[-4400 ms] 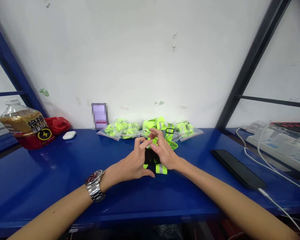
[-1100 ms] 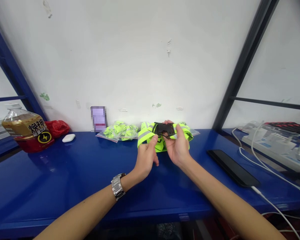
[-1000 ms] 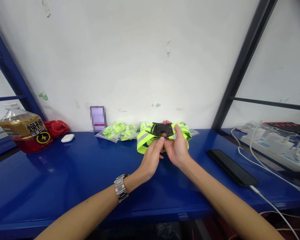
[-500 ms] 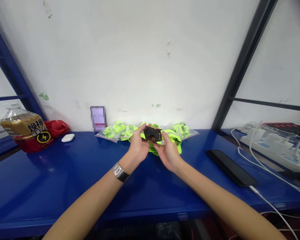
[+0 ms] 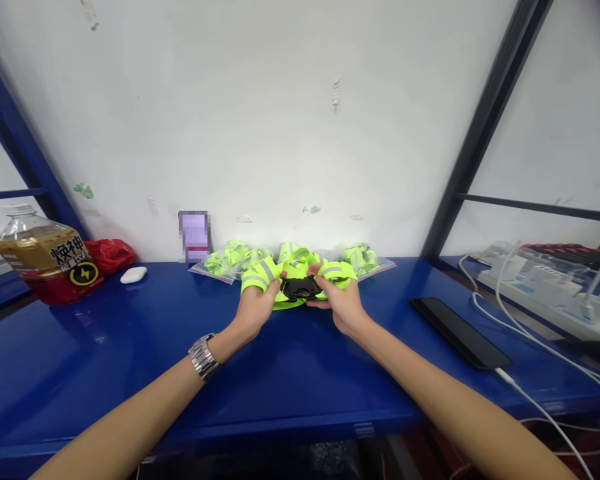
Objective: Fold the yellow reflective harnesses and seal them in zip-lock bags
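Grasping tight, the left hand [image 5: 254,308] and right hand [image 5: 341,308] hold a bundled neon-yellow reflective strap [image 5: 259,275] either side of its black plastic buckle [image 5: 300,289], just brought down to sit low over the glossy blue metal table [image 5: 130,380].

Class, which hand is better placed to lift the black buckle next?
Probably the right hand: its fingers reach under the black buckle, while the left hand grips a fold of yellow strap.
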`<state>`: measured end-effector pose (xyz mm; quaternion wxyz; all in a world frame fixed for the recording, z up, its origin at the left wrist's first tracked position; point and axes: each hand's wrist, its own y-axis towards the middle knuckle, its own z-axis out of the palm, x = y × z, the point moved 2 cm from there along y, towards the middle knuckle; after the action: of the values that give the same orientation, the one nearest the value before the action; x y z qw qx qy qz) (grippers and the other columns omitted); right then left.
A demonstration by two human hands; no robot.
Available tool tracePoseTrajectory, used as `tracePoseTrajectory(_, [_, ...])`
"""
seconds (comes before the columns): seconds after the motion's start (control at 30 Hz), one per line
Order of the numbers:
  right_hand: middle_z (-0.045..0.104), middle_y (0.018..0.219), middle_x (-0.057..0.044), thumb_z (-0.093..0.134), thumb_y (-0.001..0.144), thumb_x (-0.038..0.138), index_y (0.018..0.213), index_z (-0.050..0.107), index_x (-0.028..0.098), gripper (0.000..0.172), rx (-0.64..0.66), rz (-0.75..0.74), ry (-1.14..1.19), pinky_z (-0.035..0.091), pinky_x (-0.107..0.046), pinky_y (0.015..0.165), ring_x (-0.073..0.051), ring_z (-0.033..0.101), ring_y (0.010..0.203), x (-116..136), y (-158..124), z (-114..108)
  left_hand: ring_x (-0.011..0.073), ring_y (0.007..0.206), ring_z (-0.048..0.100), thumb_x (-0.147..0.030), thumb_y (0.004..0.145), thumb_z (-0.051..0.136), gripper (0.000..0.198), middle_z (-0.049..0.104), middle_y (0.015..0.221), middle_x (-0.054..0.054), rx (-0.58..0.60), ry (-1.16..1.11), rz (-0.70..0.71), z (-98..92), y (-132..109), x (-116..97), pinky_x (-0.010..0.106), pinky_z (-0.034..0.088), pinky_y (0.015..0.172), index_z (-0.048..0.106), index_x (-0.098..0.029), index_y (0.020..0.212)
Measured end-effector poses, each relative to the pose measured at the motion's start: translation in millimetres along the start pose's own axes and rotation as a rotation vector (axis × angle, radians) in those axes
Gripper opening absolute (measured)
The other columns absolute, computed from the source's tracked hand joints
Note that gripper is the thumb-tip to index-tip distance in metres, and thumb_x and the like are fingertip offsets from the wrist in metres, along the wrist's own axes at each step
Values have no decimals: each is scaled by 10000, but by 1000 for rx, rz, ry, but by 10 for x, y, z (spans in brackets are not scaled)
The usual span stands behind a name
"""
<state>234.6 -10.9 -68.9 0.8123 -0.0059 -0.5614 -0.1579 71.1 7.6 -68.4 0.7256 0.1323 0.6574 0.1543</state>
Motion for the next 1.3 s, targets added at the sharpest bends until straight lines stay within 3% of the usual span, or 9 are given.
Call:
tracePoseTrajectory(0.07, [680, 955, -71, 688, 659, 233, 899, 683, 175, 247, 103, -46, -204, 546, -316, 505, -220, 629, 789, -45, -24, -23, 270, 1211, 515, -236, 749, 637, 224, 665, 1079, 91, 122, 333, 157, -148, -37, 35, 404, 296, 1116, 665, -185, 966])
tracePoseTrajectory(0.2, [666, 999, -77, 601, 714, 174, 953, 659, 181, 246, 230, -234, -743, 507, -340, 752, -233, 602, 938, -112, -96, -59, 279, 1250, 469, -239, 853, 457, 404, 601, 1206, 119, 455, 801, 383, -337, -110, 199, 479, 268, 1132, 532, -177, 1246])
tracePoseTrajectory(0.33, [656, 1016, -125, 524, 795, 228, 987, 616, 160, 224, 289, -257, -1414, 449, -330, 741, -264, 603, 947, -121, -205, -40, 332, 1298, 410, -239, 834, 429, 523, 507, 1331, 164, 590, 979, 509, -390, -118, 370, 539, 276, 1120, 427, -159, 1351])
tracePoseTrajectory(0.43, [670, 948, -126, 481, 822, 265, 941, 624, 167, 210, 383, -312, -1623, 424, -312, 655, -261, 629, 845, -103, -269, 25, 344, 1296, 409, -248, 838, 433, 513, 497, 1347, 165, 645, 1001, 511, -363, -125, 399, 549, 264, 1122, 436, -168, 1345])
tracePoseTrajectory(0.6, [691, 860, -127, 487, 815, 308, 845, 650, 164, 220, 483, -413, -1731, 404, -314, 599, -266, 646, 758, -87, -290, 96, 328, 1305, 402, -433, 913, 419, 496, 490, 1361, 148, 678, 1005, 400, -305, -200, 305, 498, 256, 1128, 439, -176, 1337])
tracePoseTrajectory(0.87, [696, 790, -124, 458, 844, 359, 774, 682, 146, 317, 713, -592, -1808, 386, -309, 581, -251, 646, 695, 20, -331, 117, 369, 1352, 310, -572, 848, 467, 710, 457, 1384, 207, 854, 1034, 303, -264, -290, 180, 507, 164, 1127, 395, -88, 1363])
tracePoseTrajectory(1.07, [690, 803, -104, 452, 851, 406, 782, 680, 162, 341, 814, -713, -1746, 377, -319, 614, -241, 631, 720, 35, -365, 121, 286, 1099, 530, -555, 886, 462, 474, 617, 1145, 112, 753, 768, 296, -147, -289, 97, 404, 336, 1036, 577, -190, 1167])
tracePoseTrajectory(1.2, [694, 930, -73, 563, 750, 598, 964, 662, 191, 470, 790, -804, -1569, 394, -312, 664, -248, 621, 835, 22, -385, 147, 275, 1111, 517, -600, 905, 387, 548, 589, 1205, 113, 680, 865, 261, -77, -297, 123, 425, 347, 1037, 544, -174, 1213])
tracePoseTrajectory(1.3, [687, 800, -79, 471, 780, 706, 832, 669, 173, 571, 811, -766, -1636, 387, -310, 615, -245, 620, 743, -16, -366, 130, 259, 1174, 487, -566, 948, 303, 543, 568, 1249, 116, 709, 910, 259, -72, -306, 131, 423, 321, 1072, 517, -165, 1243])
